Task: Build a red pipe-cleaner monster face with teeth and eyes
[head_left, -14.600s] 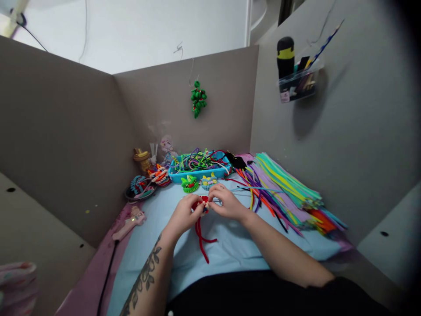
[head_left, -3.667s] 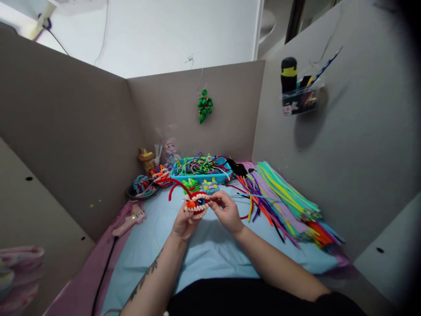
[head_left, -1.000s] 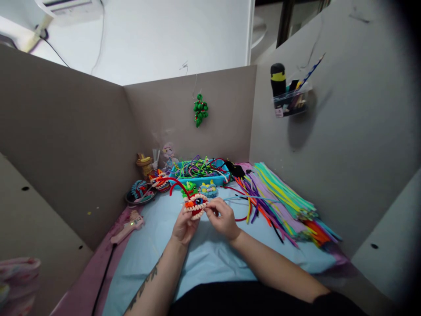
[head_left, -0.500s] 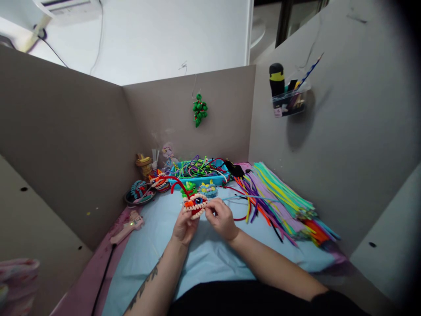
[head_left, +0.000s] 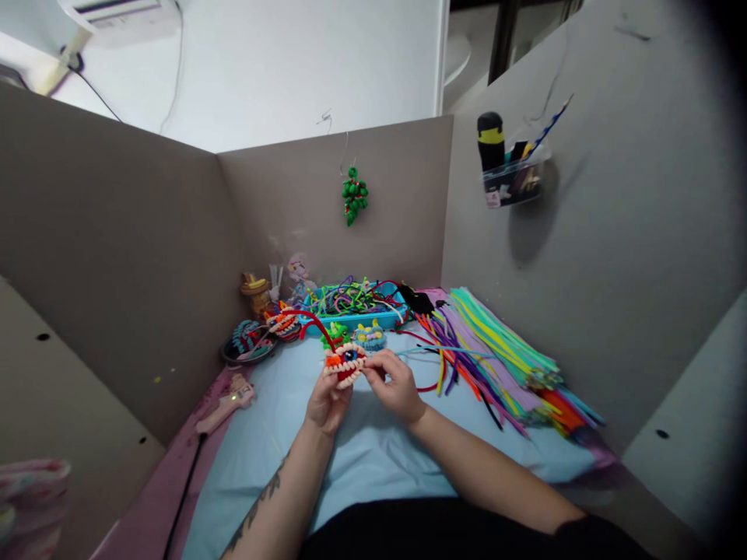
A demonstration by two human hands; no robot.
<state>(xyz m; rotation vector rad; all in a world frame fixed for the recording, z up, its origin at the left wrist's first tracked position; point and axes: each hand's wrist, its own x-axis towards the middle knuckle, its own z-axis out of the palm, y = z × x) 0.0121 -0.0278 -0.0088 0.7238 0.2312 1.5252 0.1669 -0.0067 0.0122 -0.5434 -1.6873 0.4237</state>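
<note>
A red and cream figure made of pipe cleaners, with a blue eye and an orange patch, is held up over the light blue cloth. My left hand is wrapped round its lower left side. At its right edge, the fingertips of my right hand pinch the cream twisted border. A long red pipe cleaner sticks up from the figure and bends to the left. Just behind it sit a green figure and a blue and yellow one.
A blue tray of tangled pipe cleaners stands at the back. Bundles of straight pipe cleaners lie at right. On the left are a pink glue gun with a cord and a dark bowl. Grey partitions enclose the table.
The figure and both hands have shifted very slightly to the left. The grip of each hand looks the same.
</note>
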